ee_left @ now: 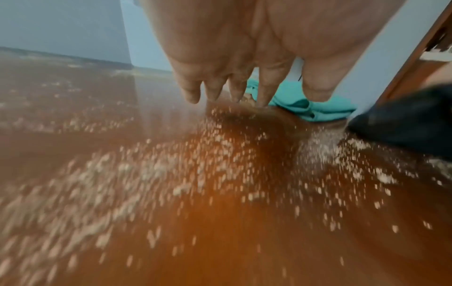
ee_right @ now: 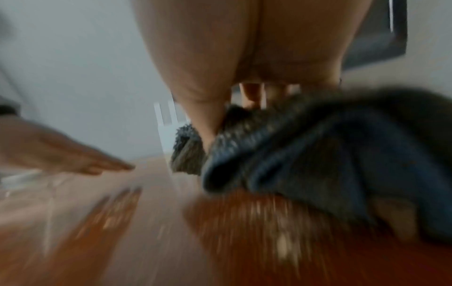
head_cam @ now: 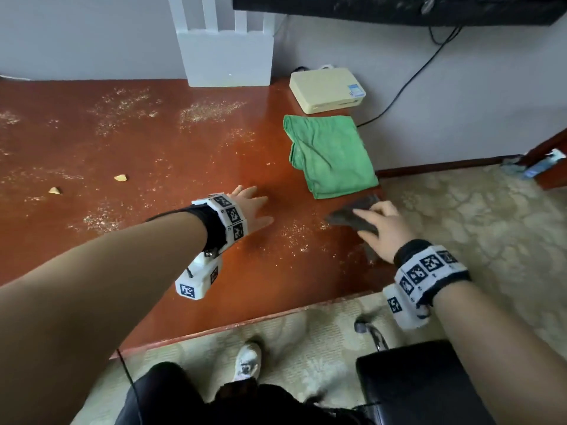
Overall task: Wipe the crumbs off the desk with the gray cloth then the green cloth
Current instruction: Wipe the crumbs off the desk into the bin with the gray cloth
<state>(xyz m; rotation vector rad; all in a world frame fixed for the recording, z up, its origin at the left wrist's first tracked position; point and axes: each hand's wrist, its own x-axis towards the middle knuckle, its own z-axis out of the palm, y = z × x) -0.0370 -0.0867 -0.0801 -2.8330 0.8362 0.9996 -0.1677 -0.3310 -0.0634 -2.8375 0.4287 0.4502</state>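
Reddish-brown and glossy, the desk (head_cam: 171,154) fills the upper left of the head view, and fine pale crumbs (head_cam: 211,111) are scattered over most of it, thickest toward ten and eleven o'clock. Two larger yellow crumb pieces (head_cam: 120,178) are seen at nine o'clock. Patterned beige carpet (head_cam: 478,228) is seen beyond the desk's right and near edges.

The gray cloth (head_cam: 352,214) is found near the desk's right edge, at about three o'clock from the picture's centre. It is bunched, with its long axis running from ten o'clock to four o'clock, one end pointing toward the left hand. It is gripped from above by the right hand (head_cam: 380,231); in the right wrist view the thumb and fingers are seen curled into its folds, though that view is blurred. A small drift of crumbs lies on the desk just beside the cloth, at its eight o'clock.

The left hand (head_cam: 251,210) is held flat and spread low over the desk at the picture's centre, nothing being held; whether the fingertips touch the wood cannot be told.

The green cloth (head_cam: 329,156) lies folded just beyond the gray one, at one o'clock, its long axis running roughly from eleven to five o'clock. Behind it a cream box (head_cam: 326,88) is set against the wall, and a white router (head_cam: 227,56) stands at twelve o'clock.
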